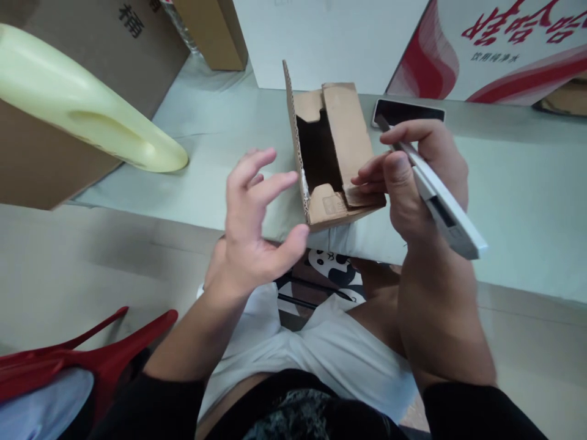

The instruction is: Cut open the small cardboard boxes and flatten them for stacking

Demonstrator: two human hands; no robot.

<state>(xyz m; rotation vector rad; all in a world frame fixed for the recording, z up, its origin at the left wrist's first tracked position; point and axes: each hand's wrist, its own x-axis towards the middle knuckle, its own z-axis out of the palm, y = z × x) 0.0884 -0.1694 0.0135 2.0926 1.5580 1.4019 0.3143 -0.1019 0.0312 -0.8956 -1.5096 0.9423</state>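
Observation:
A small brown cardboard box [354, 140] stands on the table near its front edge, its top flaps raised and its dark inside showing. Left of it, my left hand [254, 220] is spread with nothing in it, the fingers close to the box's upright flap. My right hand [426, 177] is closed round a box cutter [447, 211] with a pale grey handle, its dark blade end pointing up and left. The lower fingers of that hand are at the box's right flap; whether they touch it I cannot tell.
Behind the box lies a phone [408, 112] on the pale green tablecloth [518, 201]. White cartons [330, 43] line the back. A pale yellow, long rounded object [92, 104] juts in at the left before a large brown carton [41, 153]. A red chair [105, 354] stands lower left.

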